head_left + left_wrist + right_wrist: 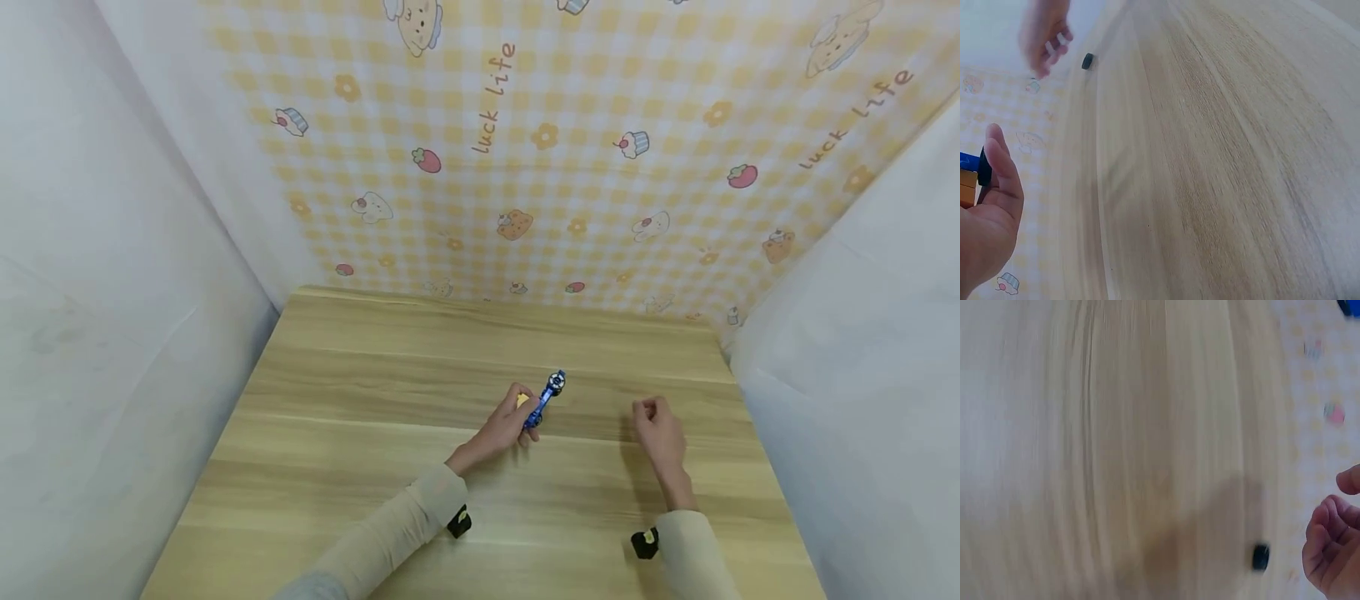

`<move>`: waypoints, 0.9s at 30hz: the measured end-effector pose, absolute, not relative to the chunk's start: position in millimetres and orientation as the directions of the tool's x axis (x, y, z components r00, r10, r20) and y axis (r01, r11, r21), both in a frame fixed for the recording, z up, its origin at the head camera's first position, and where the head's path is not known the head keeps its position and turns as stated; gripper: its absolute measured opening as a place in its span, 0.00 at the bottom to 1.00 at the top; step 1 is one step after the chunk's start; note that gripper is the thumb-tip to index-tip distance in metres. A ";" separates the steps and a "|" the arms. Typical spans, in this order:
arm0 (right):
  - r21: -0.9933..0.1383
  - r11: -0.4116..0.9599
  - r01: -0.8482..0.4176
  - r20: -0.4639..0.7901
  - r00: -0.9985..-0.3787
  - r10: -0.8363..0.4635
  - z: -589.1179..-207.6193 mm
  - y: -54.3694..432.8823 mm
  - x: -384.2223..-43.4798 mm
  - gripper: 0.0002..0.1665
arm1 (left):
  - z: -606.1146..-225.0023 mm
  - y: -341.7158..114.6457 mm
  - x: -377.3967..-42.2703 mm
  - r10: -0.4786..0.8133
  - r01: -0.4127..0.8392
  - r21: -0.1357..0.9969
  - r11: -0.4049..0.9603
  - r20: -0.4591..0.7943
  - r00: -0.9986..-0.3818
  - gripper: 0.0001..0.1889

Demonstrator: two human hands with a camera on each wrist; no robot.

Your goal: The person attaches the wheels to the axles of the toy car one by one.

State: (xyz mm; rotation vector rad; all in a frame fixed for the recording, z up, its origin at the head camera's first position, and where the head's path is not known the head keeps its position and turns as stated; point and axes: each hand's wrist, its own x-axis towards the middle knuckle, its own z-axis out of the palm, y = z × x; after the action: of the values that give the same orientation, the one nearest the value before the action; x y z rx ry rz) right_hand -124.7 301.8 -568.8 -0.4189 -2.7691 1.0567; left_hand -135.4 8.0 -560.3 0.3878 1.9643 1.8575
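My left hand (504, 429) grips a toy vehicle (551, 393) with a blue frame, a yellow part and black wheels, one showing a white hub. The left wrist view catches its blue bar (969, 162) and orange-yellow block (967, 189) beside the thumb. To the right, above the table, my right hand (662, 435) has loosely curled fingers and nothing visible in its grasp. Its thumb (1350, 480) stands apart from the fingers in the right wrist view. Near that hand is a small black piece (1260, 557), shaped like a wheel; the head view does not show it.
Both hands are over a wood-grain table (337, 467). Behind its far edge hangs a yellow checked cloth (480, 183) with printed cartoons. White sheets close in the left side (112, 333) and right side (862, 375). A black wrist device (459, 522) sits below the left cuff.
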 end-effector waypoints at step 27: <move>-0.518 0.801 0.300 -0.095 -0.951 0.295 -597.4 344.1 -115.4 0.29 | -553.6 16.7 -138.1 0.419 -0.138 0.990 0.040 -0.142 -0.897 0.14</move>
State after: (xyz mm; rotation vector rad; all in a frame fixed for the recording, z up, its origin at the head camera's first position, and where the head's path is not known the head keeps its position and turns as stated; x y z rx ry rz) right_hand -115.4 344.1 -597.4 -0.4942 -2.9902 0.8622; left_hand -138.1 16.7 -553.6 0.2832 1.9311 1.9131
